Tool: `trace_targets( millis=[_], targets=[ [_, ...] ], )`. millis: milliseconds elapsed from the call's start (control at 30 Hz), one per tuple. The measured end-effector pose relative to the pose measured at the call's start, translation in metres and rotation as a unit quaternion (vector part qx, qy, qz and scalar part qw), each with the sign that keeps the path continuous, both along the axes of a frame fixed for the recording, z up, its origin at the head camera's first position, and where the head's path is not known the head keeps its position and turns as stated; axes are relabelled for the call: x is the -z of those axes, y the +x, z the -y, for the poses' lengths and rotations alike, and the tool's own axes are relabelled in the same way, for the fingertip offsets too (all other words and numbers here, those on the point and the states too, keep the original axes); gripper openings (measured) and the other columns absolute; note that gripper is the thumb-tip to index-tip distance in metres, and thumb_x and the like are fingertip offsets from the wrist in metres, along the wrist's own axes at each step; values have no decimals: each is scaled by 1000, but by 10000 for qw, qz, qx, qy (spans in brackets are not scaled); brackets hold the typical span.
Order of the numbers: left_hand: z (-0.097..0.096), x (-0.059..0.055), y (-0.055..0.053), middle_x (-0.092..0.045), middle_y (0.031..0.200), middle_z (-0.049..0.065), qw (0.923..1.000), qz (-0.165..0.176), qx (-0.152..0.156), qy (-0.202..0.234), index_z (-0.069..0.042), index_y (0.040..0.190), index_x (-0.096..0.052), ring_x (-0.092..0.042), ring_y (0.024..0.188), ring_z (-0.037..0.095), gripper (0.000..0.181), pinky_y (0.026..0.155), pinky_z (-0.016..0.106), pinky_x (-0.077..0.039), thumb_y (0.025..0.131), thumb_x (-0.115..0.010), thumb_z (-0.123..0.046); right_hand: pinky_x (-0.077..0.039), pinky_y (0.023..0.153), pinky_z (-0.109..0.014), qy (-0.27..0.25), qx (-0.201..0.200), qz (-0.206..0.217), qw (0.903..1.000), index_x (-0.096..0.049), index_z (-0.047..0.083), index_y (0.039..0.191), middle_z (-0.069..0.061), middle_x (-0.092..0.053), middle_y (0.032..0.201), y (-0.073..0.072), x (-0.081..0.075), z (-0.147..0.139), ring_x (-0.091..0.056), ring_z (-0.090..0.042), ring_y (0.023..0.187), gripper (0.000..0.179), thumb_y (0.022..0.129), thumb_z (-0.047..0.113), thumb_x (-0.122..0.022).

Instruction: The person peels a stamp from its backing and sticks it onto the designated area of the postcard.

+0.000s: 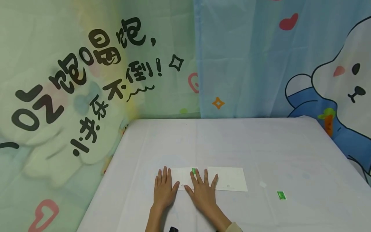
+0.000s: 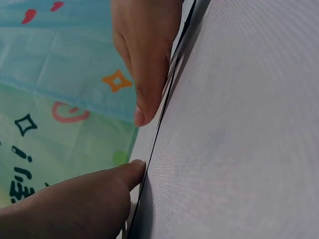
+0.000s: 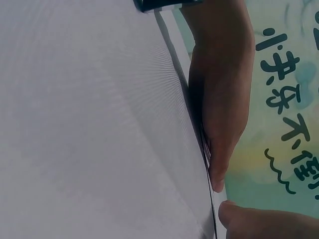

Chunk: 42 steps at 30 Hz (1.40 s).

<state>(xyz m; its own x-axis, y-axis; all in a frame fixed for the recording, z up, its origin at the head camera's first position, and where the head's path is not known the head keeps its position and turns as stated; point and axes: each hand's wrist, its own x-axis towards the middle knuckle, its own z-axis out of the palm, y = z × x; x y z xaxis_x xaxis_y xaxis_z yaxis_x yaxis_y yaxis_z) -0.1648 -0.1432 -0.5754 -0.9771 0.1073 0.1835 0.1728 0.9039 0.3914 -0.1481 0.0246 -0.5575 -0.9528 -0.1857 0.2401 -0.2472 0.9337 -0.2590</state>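
Note:
My left hand (image 1: pixel 165 193) lies flat with its fingers straight, at the left end of a white paper rectangle (image 1: pixel 181 174). A small green stamp-like piece (image 1: pixel 193 170) sits at that paper's top, and fingertips of my right hand (image 1: pixel 204 196) rest right at it. The right hand is spread flat, its little finger reaching over the left edge of a second white paper rectangle (image 1: pixel 232 178). In the left wrist view the left thumb (image 2: pixel 134 172) presses low beside the paper's edge. The right wrist view has the right thumb (image 3: pixel 229 214) close to the left hand (image 3: pixel 222 99).
Another green stamp-like piece (image 1: pixel 281 195) lies on the white tablecloth (image 1: pixel 290 151) to the right, with a small pale scrap (image 1: pixel 262 184) nearer the papers. Printed curtains (image 1: pixel 232 64) hang behind the table's far edge.

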Motion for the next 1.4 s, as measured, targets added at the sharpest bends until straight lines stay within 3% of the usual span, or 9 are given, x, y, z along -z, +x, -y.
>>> trace_targets(
  millis=[167,433,600,833,1067,1400],
  targets=[
    [1,-1,-1,-21,148,20,10000,-55,5,-17,3,141,-31,-12,136,38,67,107,52,-11,93,-49,-40,-4,95,-72,-188,0,5,9998,-50,8,132,-15,-41,139,-3,-1,0,-28,-39,131,61,89,52,-49],
    [0,1,0,-20,149,19,10000,-43,10,-5,2,141,-30,-11,137,38,67,108,52,-10,93,-49,-41,-8,97,-69,-1549,221,-19,9877,-56,4,124,-16,-53,128,-16,-7,-4,-39,-37,125,47,90,36,-57],
    [0,1,-1,-21,149,19,10000,-41,0,-4,2,141,-30,-11,136,38,67,108,52,-10,93,-50,-41,-10,100,-67,-1291,147,-6,9915,-53,6,128,-18,-50,131,-23,-9,-1,-36,-37,127,49,90,36,-57],
    [0,2,-2,-21,149,19,10000,-18,-18,65,2,141,-31,-11,137,38,67,108,52,-10,92,-49,-41,-8,100,-66,-621,182,320,9974,-51,9,132,-21,-41,137,-27,-4,6,-31,-38,130,53,92,43,-50],
    [0,3,-1,-21,149,19,10000,-35,-44,33,2,141,-31,-11,137,38,67,108,52,-10,92,-49,-41,-7,101,-66,-559,237,359,9975,-41,7,138,-21,-37,140,-22,-2,11,-28,-37,132,59,92,43,-49],
    [-1,1,-1,-22,149,19,10000,-9,-73,60,2,140,-32,-11,137,38,67,108,52,-10,92,-51,-40,-6,100,-66,-483,267,257,9981,-48,5,133,-19,-39,140,-20,-3,10,-30,-36,131,55,92,42,-50]
  ],
)
